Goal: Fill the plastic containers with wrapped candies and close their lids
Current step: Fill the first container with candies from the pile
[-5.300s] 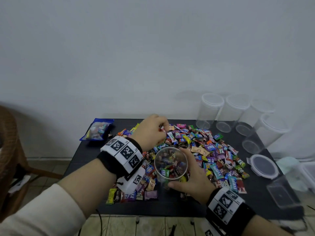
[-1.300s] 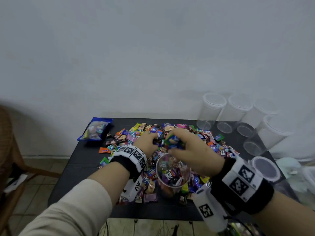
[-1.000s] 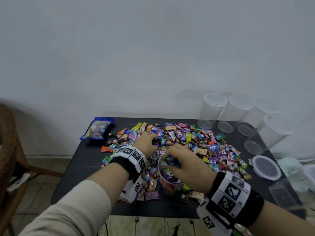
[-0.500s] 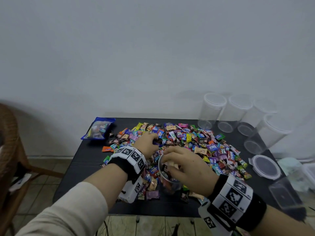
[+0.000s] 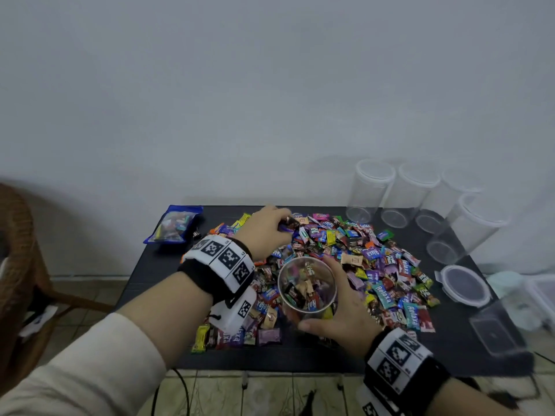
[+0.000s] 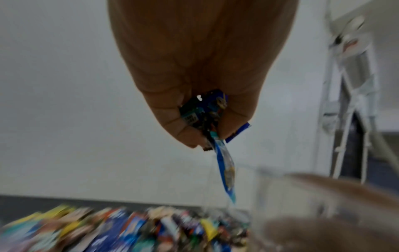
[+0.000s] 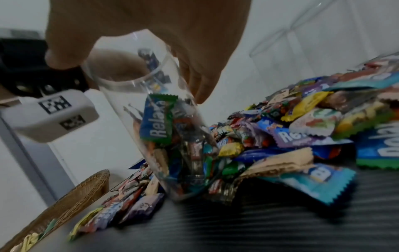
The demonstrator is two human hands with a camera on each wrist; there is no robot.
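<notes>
Near front edge: right hand [image 5: 339, 313] grips clear container [image 5: 306, 285].
Left hand [image 5: 264, 232]: pinches wrapped candies [image 6: 207, 116].
Handling: light, slippery; hold by wall.

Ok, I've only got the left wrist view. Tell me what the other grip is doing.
Observer: The right grip holds the open container, standing amid the candy pile.
Operator: Report its fill level.
Observer: Right wrist view shows candies partway up, well short of the rim.
Operator: Locate the lid.
Observer: A loose lid lies on the table, right of the pile.
</notes>
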